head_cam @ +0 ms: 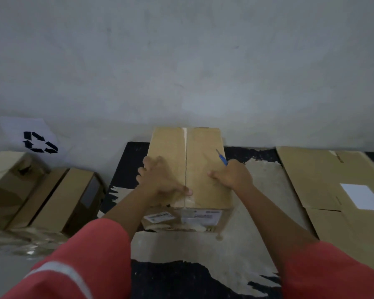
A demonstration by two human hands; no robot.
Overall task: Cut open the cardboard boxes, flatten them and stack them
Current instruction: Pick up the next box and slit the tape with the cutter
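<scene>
Right grip (232, 176): closed around a blue-handled cutter (221, 157), whose blade tip points away from the body over the right half of the box top; the thumb is laid on the cardboard. Left grip (160, 178): fingers spread and pressed flat on the left half of the top, thumb reaching to the centre seam. Nothing is pinched by the left.

The cardboard box (188, 169) is stood upright on a worn black mat (203, 277) on the floor, near the mat's far edge and close to the wall. Shipping labels (183, 216) are seen on the near face. The centre seam (185, 160) between the two top flaps is recorded as a dark line for most of its length, with pale tape visible at the far end; whether the tape is slit cannot be told.

At the mat's right edge a flattened sheet (333, 190) with a white label is laid. Beyond the left edge, unopened boxes (52, 199) are lined up, with a recycling sign (37, 141) against the wall behind them.

Step judged in hand: the box is being steadied for cutting or flap opening; flattening not yet done. Next move, as judged: the blade is to be brought to the seam and drawn along it, with the left fingers kept clear of the blade path.
</scene>
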